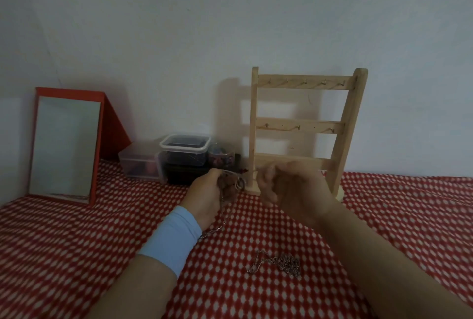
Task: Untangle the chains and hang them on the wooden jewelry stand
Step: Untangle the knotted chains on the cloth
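A wooden jewelry stand (304, 126) with three hook rails stands upright against the wall; no chain hangs on it. In front of its base, my left hand (210, 195) pinches a silver chain (222, 206) whose tail drops to the cloth by my wrist. My right hand (294, 188), blurred, has its fingers curled at the chain's other end, a thin strand stretched between both hands. A second chain (281, 263) lies bunched on the cloth near me, below my right forearm.
A red-framed mirror (64, 147) leans at the left. Clear plastic boxes (184, 151) and a small bead jar (221, 157) sit by the wall left of the stand. A red cloth with white dots (76, 242) covers the surface.
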The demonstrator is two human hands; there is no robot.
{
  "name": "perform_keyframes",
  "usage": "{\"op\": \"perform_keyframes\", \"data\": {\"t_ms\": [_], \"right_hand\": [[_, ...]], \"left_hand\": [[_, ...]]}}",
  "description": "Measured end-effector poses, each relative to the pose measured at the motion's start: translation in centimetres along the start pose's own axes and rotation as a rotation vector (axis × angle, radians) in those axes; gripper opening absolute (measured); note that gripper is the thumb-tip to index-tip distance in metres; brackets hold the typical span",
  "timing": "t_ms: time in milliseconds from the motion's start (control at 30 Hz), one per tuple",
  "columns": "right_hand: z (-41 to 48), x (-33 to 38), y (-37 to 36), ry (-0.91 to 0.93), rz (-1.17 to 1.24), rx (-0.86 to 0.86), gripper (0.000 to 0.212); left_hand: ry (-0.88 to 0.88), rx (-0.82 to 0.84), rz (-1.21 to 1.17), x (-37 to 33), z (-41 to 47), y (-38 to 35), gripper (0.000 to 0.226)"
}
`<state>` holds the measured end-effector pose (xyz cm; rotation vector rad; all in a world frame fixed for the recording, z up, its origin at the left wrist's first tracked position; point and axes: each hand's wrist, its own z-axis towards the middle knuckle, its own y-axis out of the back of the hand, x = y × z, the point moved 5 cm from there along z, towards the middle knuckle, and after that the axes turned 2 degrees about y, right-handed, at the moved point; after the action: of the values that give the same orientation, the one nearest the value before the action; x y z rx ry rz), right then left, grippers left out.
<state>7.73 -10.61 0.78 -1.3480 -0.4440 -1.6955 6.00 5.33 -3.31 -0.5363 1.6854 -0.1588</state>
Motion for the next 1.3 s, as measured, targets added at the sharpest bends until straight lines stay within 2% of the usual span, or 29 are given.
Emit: {"op": "perform_keyframes", "data": {"t_ms": [67,133,300,400,600,667,767,833,933,1000,1167,1300], "right_hand": [[-0.2,-0.2,0.3,-0.098,-0.135,0.025,0.040],[-0.2,-0.5,1.0,-0.209,-0.411,0.032,0.037],[-0.2,-0.8,1.1,-0.384,-1.017,0.021,0.034],[0.2,-1.1,0.8,-0.396,-1.175,-0.065,0.024],[0.1,-0.8,0.3,-0.348,-0.864,-0.239,0.021],[0.2,-1.0,0.7,-0.323,-0.891,-0.333,0.016],[0.2,-1.3,1.3,-0.320,-0.948,-0.387,0.022],[0.0,-1.1,1.8,-0.339,-0.917,-0.386,0.022],[-0.3,0.3,3.0,-0.269,-0.852,-0.495,0.017],[-0.5,0.9,3.6,-0.204,-0.793,-0.584,0.018],[-0.5,1.5,4.1,-0.040,-0.502,-0.726,0.024],[-0.3,2.0,3.9,0.060,-0.180,-0.792,0.027]], "left_hand": [[0.006,0.016,-0.074,-0.2,-0.3,-0.7,0.021],[-0.013,0.051,-0.147,-0.8,-0.5,-1.2,0.020],[-0.078,0.087,-0.154,-2.2,-0.5,-1.3,0.023],[-0.050,0.109,-0.195,-1.9,-0.6,-1.7,0.026],[-0.112,0.130,-0.191,-1.9,-0.5,-2.2,0.023],[-0.113,0.161,-0.180,-1.7,-0.6,-2.4,0.022],[-0.132,0.151,-0.133,-1.9,-0.6,-2.4,0.022],[-0.162,0.068,0.000,-2.4,-0.7,-1.6,0.022],[-0.290,-0.073,0.456,-3.5,-0.7,-0.1,0.021],[-0.354,-0.088,0.655,-3.9,-0.7,0.4,0.019],[-0.371,-0.057,0.720,-3.9,-0.8,0.5,0.019],[-0.246,0.029,0.833,-2.6,-0.1,0.8,0.022]]}}
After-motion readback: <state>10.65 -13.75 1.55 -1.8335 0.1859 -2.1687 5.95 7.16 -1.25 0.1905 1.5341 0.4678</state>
